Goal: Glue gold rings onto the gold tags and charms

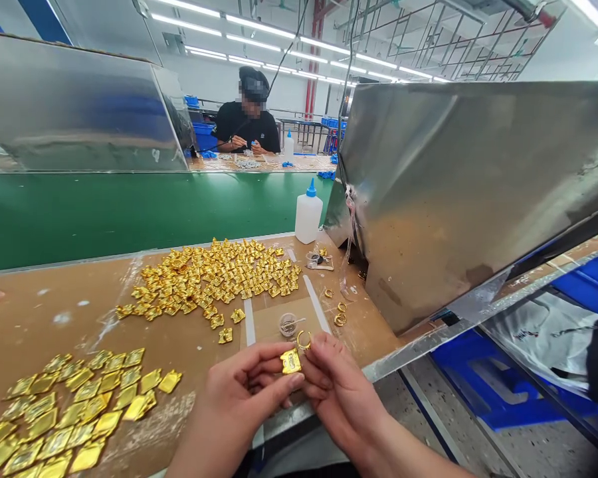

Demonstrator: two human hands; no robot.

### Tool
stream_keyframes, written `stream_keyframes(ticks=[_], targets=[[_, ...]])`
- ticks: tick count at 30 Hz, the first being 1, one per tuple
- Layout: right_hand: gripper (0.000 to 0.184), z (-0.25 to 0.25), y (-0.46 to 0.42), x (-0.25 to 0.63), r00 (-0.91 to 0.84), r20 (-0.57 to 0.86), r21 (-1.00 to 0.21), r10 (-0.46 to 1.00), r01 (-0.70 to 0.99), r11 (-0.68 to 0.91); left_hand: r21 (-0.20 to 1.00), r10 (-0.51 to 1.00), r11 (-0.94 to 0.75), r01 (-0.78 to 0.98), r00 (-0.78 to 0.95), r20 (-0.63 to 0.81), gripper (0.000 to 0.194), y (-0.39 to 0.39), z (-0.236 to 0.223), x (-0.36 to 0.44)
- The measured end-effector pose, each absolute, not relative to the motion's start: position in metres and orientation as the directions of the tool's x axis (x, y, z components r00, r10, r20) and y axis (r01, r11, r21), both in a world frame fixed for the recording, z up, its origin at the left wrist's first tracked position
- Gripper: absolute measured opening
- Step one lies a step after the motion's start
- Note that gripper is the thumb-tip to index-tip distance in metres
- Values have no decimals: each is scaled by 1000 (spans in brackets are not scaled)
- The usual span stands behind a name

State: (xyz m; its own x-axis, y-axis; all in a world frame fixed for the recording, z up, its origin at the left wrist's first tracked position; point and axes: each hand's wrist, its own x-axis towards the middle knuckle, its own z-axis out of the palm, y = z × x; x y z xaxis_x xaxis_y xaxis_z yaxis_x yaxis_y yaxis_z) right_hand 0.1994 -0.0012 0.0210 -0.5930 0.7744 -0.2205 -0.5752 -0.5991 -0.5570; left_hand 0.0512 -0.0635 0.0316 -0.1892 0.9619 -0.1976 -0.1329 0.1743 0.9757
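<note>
Between the thumb and fingers of my left hand (254, 382) is a small square gold-coloured metal piece (291, 362) with raised marking on its face. My right hand (336, 378) pinches a gold ring (303, 340) just above and to the right of that piece. Both hands are close together over the table's front edge. Beyond them stands a small clear cup (288, 324) with a thin stick in it. More gold rings (340, 319) lie to the right of the cup. A large heap of gold pieces (214, 275) is behind, and flat gold squares (80, 411) are spread at the left.
A white bottle with a blue cap (308, 216) stands at the table's back. To the right is a large sheet-metal hood (458, 199), with a blue bin (498, 392) below. Past a green belt (129, 206), a person in black (249, 123) works at another table.
</note>
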Motion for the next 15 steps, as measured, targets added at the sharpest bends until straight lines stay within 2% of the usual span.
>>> stream_keyframes(ticks=[4, 7, 11, 15], targets=[[35, 15, 11, 210, -561, -64, -812, 825, -451, -370, 957, 955, 256, -137, -114, -272, 38, -66, 38, 51], [31, 16, 25, 221, -590, 58, -929, 805, -328, -173, 935, 945, 321, -151, -14, -327, 43, -70, 41, 48], [24, 24, 41, 233, -787, 182, -968, 590, -249, -32, 892, 905, 419, -169, 152, -396, 43, -77, 41, 41], [20, 32, 48, 235, -916, 177, -982, 361, -191, -3, 846, 849, 497, -191, 310, -428, 45, -80, 43, 34]])
